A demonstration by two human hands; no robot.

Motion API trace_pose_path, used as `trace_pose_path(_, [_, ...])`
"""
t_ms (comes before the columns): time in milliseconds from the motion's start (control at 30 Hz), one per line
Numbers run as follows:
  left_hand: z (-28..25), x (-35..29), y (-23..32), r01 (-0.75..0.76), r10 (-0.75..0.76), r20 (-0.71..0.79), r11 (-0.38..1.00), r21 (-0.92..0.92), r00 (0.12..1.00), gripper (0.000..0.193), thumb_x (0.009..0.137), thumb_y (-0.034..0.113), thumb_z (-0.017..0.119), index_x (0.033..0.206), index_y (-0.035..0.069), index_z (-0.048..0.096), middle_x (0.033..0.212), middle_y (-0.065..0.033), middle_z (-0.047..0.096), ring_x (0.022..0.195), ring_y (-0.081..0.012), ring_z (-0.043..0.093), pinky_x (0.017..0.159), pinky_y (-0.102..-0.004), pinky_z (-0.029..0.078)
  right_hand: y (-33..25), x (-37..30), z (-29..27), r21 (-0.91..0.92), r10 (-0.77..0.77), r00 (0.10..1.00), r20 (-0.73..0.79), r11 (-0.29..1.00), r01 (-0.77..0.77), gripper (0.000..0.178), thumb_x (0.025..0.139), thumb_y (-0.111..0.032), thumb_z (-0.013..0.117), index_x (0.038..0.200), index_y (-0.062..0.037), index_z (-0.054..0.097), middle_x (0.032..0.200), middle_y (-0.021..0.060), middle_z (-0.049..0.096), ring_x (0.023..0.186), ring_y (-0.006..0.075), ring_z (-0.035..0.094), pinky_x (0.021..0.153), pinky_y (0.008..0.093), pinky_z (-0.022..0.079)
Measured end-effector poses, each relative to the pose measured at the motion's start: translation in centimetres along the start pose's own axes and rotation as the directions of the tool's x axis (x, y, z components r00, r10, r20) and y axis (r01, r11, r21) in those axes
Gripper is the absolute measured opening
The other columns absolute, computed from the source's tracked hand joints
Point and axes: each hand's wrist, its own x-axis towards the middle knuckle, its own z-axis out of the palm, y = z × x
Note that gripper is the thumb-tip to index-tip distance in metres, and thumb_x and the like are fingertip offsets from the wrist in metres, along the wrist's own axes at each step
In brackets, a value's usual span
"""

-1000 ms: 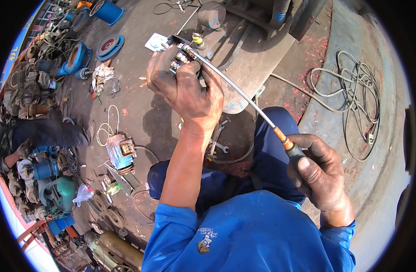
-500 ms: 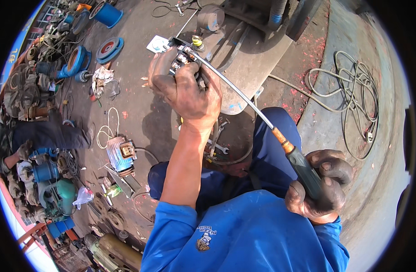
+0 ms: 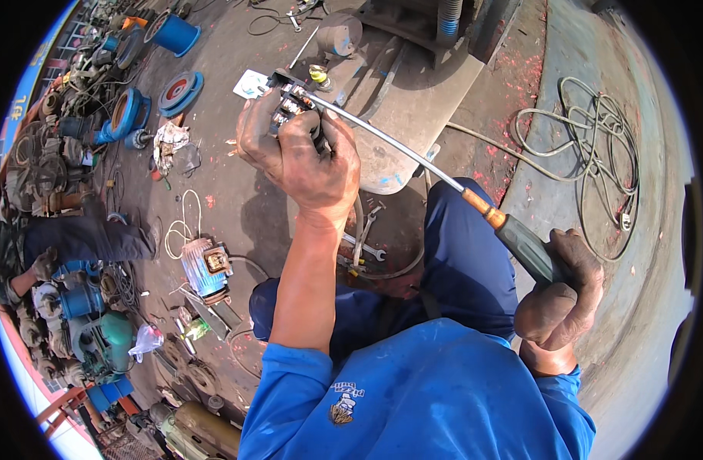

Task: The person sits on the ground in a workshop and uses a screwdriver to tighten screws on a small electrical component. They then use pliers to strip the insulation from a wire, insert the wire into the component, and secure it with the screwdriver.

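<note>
My left hand point(image 3: 314, 165) grips a small black electrical part point(image 3: 292, 100) with metal terminals, its fingers curled round the near side and hiding some of it. In my right hand point(image 3: 562, 295) is the dark green handle of a long screwdriver point(image 3: 435, 170), held near its butt end between thumb and fingers. The steel shaft slants up and leftward, and its tip meets the black part; which terminal it touches, I cannot tell. Beyond the part lie a white square plate point(image 3: 252, 84) and a small yellow-capped bottle point(image 3: 318, 73).
Spanners point(image 3: 364, 247) lie on the ground between my legs. A blue electric motor point(image 3: 206, 268) stands to the left, before heaped motor parts point(image 3: 75, 153) and another person's hand point(image 3: 43, 264). Coiled cable point(image 3: 589, 153) lies at the right; a metal base plate point(image 3: 416, 115) is ahead.
My right hand has shifted its hold on the screwdriver handle, turning and moving slightly right toward the butt. The left hand and black part sit slightly further left; the view has shifted a little too.
</note>
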Motion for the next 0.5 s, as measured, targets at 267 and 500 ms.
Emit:
trace_pose_path(267, [-0.1, -0.1, -0.2, -0.002, 0.002, -0.013, 1.000, -0.015, 1.000, 0.020, 0.075, 0.000, 0.074, 0.087, 0.008, 0.060, 0.127, -0.0159, 0.053, 0.122, -0.0385, 0.050, 0.103, -0.0525, 0.039, -0.1, -0.1, 0.9, 0.077, -0.034, 0.998, -0.049, 0.996, 0.037, 0.058, 0.092, -0.033, 0.076, 0.133, -0.0040, 0.047, 0.100, 0.0129, 0.054, 0.075, 0.0244, 0.055, 0.061, 0.0363, 0.046])
trace_pose_path(500, [0.1, 0.1, 0.0, -0.007, 0.007, -0.019, 1.000, -0.029, 1.000, 0.022, 0.074, -0.005, 0.073, 0.085, 0.008, 0.059, 0.126, -0.0163, 0.053, 0.120, -0.0384, 0.050, 0.102, -0.0514, 0.041, 0.0, 0.0, 1.6, 0.151, -0.009, 0.995, -0.103, 0.988, 0.024, 0.057, 0.092, -0.039, 0.075, 0.127, -0.0020, 0.050, 0.097, 0.0134, 0.057, 0.076, 0.0247, 0.056, 0.064, 0.0406, 0.046])
